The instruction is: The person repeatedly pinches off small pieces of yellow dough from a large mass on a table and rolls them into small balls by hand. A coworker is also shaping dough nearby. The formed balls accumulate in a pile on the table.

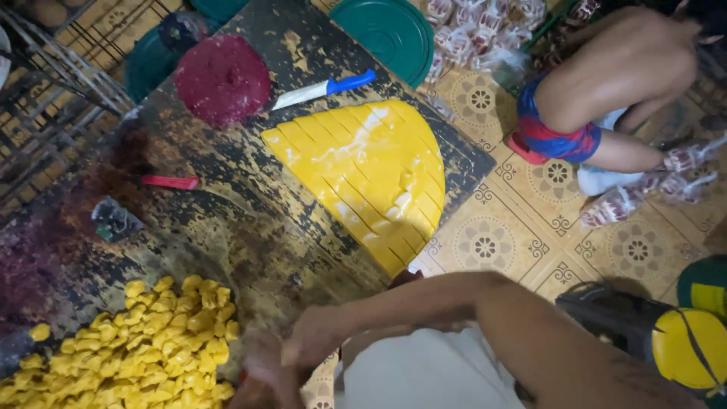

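My right hand [322, 341] reaches leftward across my lap at the board's near edge, fingers curled. My left hand [265, 371] is a blur just below and beside it; whether either holds anything is unclear. Left of them lies a pile of small yellow pieces [151, 341]. On the worn dark board [242, 220] a yellow slab [371, 174], scored into a grid of squares, lies at the right. Beyond it rest a blue-handled knife [322, 89] and a dark red disc [222, 78].
A short red stick [170, 182] lies mid-board. Green round lids [394, 30] and clear wrapped packets [469, 30] sit at the far end. Another person [613, 76] squats on the patterned tile floor [500, 242] at the right. A wire rack [53, 60] stands far left.
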